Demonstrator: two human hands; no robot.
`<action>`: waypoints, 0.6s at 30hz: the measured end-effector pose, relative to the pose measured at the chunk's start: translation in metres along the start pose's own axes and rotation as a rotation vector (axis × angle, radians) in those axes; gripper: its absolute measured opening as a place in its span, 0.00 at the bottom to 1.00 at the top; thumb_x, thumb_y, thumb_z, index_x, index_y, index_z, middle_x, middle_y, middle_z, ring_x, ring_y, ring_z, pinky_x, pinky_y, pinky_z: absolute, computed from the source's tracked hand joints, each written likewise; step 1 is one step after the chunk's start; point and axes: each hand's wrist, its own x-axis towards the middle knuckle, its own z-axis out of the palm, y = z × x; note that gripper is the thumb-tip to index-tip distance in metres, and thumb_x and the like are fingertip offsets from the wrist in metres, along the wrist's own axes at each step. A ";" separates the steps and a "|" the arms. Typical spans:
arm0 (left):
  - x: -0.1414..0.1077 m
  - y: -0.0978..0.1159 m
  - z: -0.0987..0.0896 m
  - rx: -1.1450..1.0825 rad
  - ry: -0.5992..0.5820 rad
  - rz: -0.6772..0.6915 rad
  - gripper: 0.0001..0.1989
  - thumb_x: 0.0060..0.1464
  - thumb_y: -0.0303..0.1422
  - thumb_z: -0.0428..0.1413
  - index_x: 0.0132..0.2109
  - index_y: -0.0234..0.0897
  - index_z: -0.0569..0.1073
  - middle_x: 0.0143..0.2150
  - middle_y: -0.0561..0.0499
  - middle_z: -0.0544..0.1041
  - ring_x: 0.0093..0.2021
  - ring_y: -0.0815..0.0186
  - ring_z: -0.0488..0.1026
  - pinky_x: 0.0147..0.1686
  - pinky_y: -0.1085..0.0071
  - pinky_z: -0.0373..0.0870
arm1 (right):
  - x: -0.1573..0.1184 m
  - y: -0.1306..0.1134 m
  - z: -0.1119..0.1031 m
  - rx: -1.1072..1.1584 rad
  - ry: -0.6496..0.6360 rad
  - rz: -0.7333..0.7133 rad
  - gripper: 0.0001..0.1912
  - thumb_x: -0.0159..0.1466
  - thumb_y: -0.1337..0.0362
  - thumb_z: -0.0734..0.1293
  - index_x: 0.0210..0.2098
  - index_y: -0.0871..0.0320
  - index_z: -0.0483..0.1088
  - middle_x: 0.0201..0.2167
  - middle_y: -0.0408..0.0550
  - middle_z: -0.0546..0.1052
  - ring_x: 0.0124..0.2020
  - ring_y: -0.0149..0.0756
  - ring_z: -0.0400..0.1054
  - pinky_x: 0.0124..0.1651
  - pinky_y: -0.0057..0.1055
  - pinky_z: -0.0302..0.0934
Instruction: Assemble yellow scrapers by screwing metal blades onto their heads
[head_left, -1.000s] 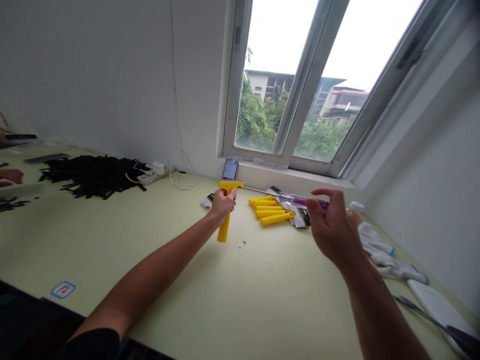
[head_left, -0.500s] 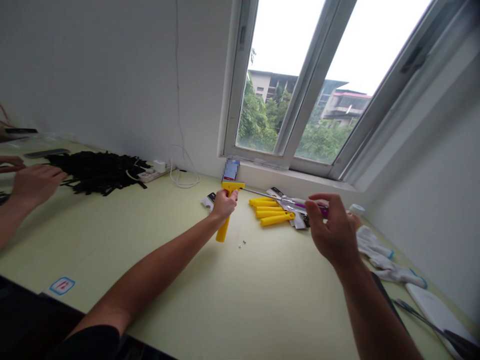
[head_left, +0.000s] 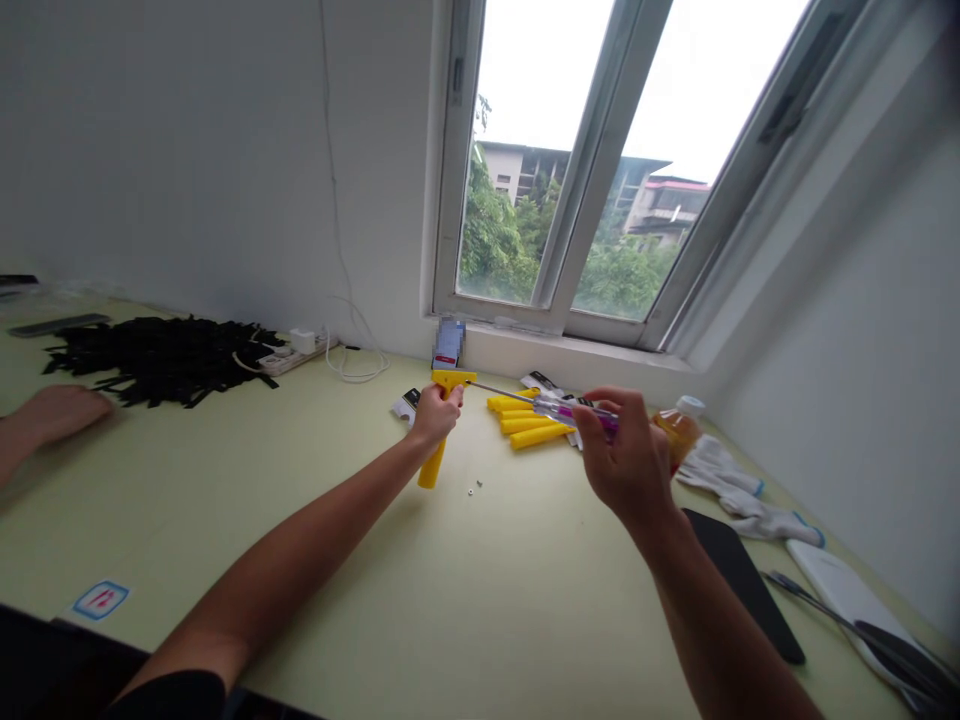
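My left hand (head_left: 436, 413) is closed around a yellow T-shaped scraper handle (head_left: 430, 472), held above the table with its crosspiece on top. In my right hand (head_left: 628, 460) is a screwdriver (head_left: 553, 408) with a clear and purple grip. Its metal shaft points left, and the tip meets the right end of the crosspiece; whether it sits in a screw is too small to tell. Below, a small screw (head_left: 479, 484) and a tiny pale round piece (head_left: 470, 492) lie on the table. Several other yellow handles (head_left: 536, 437) lie behind the screwdriver.
At left, a co-worker's hand (head_left: 71, 415) rests near a heap of black strips (head_left: 165, 355). A power strip (head_left: 289, 358) and a phone (head_left: 450, 342) are by the wall. To the right are a bottle (head_left: 679, 430), white gloves (head_left: 724, 485) and a black flat object (head_left: 746, 580).
The view has shifted slightly right. My right hand's fingers have changed position on the screwdriver grip, its tip still at the crosspiece. The co-worker's hand has moved off the black strips.
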 end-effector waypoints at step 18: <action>0.000 -0.001 -0.002 0.056 -0.066 0.017 0.12 0.48 0.34 0.59 0.27 0.36 0.63 0.19 0.59 0.61 0.14 0.77 0.56 0.12 0.80 0.51 | 0.005 0.009 -0.002 0.007 -0.088 0.118 0.18 0.67 0.52 0.59 0.50 0.57 0.63 0.32 0.49 0.77 0.31 0.40 0.72 0.37 0.35 0.64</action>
